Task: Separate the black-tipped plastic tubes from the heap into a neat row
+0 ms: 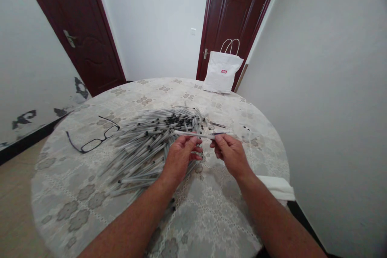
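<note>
Between my two hands a slim, whitish translucent pen [193, 134] lies almost level above the table. The fingers of my left hand [183, 151] pinch it near its middle, with the lower fingers curled loosely. At its right end my right hand [230, 151] is closed on it between thumb and fingers, which hide that tip. A big loose pile of similar pens [130, 157], many with black ends, spreads under and left of my left hand. Just beyond my right hand lie a few thin dark sticks [218, 125].
Black-framed glasses [92, 144] rest unfolded at the left of the round table, on its patterned tablecloth [87, 209]. A white paper bag [223, 73] stands at the far edge. Folded white cloth or paper [276, 187] lies by my right forearm. Small black bits [246, 128] lie at right.
</note>
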A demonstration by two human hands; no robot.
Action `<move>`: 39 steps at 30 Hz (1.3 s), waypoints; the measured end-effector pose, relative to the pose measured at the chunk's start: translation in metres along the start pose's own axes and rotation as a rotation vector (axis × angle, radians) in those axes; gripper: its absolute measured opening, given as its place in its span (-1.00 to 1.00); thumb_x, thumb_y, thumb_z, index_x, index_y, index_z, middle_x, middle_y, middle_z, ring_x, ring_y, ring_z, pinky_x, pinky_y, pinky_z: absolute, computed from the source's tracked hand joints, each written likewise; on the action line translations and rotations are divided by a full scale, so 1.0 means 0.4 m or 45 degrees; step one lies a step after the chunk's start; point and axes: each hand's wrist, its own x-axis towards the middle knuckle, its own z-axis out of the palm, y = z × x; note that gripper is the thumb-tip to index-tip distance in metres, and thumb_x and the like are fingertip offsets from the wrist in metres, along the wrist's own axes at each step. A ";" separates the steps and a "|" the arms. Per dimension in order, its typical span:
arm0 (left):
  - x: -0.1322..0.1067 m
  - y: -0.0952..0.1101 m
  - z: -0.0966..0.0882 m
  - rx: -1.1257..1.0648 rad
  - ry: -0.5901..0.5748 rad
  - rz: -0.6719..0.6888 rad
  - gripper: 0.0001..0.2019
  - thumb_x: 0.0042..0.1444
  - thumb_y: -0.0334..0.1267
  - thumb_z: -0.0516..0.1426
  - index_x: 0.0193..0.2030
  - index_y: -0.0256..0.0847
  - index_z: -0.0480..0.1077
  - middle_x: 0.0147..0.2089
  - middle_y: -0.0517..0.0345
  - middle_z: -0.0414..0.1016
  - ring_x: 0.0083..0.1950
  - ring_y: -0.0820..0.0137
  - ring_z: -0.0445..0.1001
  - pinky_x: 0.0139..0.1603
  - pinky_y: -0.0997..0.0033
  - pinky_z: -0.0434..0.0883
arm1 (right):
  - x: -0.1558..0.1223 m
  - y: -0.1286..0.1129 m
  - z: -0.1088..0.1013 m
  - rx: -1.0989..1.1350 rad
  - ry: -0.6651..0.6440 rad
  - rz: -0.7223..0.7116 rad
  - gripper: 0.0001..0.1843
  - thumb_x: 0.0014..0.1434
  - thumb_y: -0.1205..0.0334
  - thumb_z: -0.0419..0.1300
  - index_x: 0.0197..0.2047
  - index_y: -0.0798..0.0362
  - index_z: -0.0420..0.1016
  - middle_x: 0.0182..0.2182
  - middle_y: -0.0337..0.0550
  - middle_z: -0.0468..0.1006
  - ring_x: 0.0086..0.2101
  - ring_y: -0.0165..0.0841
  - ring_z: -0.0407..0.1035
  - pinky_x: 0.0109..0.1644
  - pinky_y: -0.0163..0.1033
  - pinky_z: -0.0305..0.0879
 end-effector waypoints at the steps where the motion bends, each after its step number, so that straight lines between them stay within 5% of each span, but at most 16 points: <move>1: 0.000 0.001 0.001 -0.025 0.028 0.025 -0.62 0.17 0.01 0.23 -0.06 -0.28 0.44 -0.11 -0.04 0.56 -0.25 0.35 0.54 -0.39 0.40 0.55 | -0.010 0.007 0.011 -0.037 -0.033 -0.008 -0.52 0.33 -0.15 0.10 -0.36 0.08 0.53 -0.62 -0.27 0.41 -0.61 -0.46 0.22 -0.53 -0.34 0.11; 13: 0.003 -0.010 0.003 0.040 0.082 -0.044 -0.58 0.06 0.03 0.32 -0.11 -0.27 0.49 -0.21 0.05 0.53 -0.28 0.33 0.53 -0.45 0.40 0.54 | -0.016 0.074 0.032 0.050 -0.210 0.058 -0.43 0.37 -0.23 -0.03 -0.48 0.03 0.32 -0.67 -0.34 0.25 -0.62 -0.44 0.15 -0.52 -0.32 0.06; 26: 0.011 -0.019 -0.006 -0.026 0.142 -0.099 -0.63 0.08 -0.04 0.33 -0.16 -0.33 0.51 -0.20 -0.08 0.62 -0.23 0.26 0.62 -0.36 0.38 0.58 | -0.026 0.065 0.029 -0.189 -0.095 -0.111 -0.56 0.43 -0.04 -0.02 -0.41 0.02 0.37 -0.56 -0.29 0.35 -0.49 -0.40 0.24 -0.35 -0.29 0.15; 31: 0.014 -0.018 -0.010 -0.075 0.174 -0.095 -0.67 0.08 -0.07 0.32 -0.20 -0.34 0.50 -0.23 -0.07 0.62 -0.25 0.26 0.62 -0.35 0.38 0.57 | -0.032 0.060 0.028 -0.182 -0.068 -0.245 -0.77 0.33 0.04 0.15 -0.12 0.01 0.47 -0.35 -0.23 0.46 -0.35 -0.37 0.32 -0.25 -0.28 0.23; 33: 0.013 -0.016 -0.010 -0.078 0.185 -0.081 -0.67 0.09 -0.07 0.32 -0.20 -0.34 0.50 -0.23 -0.07 0.62 -0.24 0.27 0.62 -0.35 0.38 0.57 | -0.031 0.067 0.029 -0.091 -0.059 -0.216 -0.69 0.34 0.02 0.13 0.05 -0.01 0.42 -0.33 -0.24 0.46 -0.38 -0.37 0.34 -0.28 -0.28 0.25; 39: 0.011 -0.022 -0.011 -0.034 0.146 -0.073 -0.64 0.09 -0.02 0.31 -0.18 -0.32 0.52 -0.19 -0.07 0.63 -0.21 0.26 0.62 -0.34 0.38 0.57 | -0.018 0.086 0.026 -0.120 -0.053 -0.036 -0.49 0.42 -0.13 -0.07 -0.37 0.03 0.43 -0.58 -0.28 0.35 -0.55 -0.40 0.24 -0.44 -0.28 0.15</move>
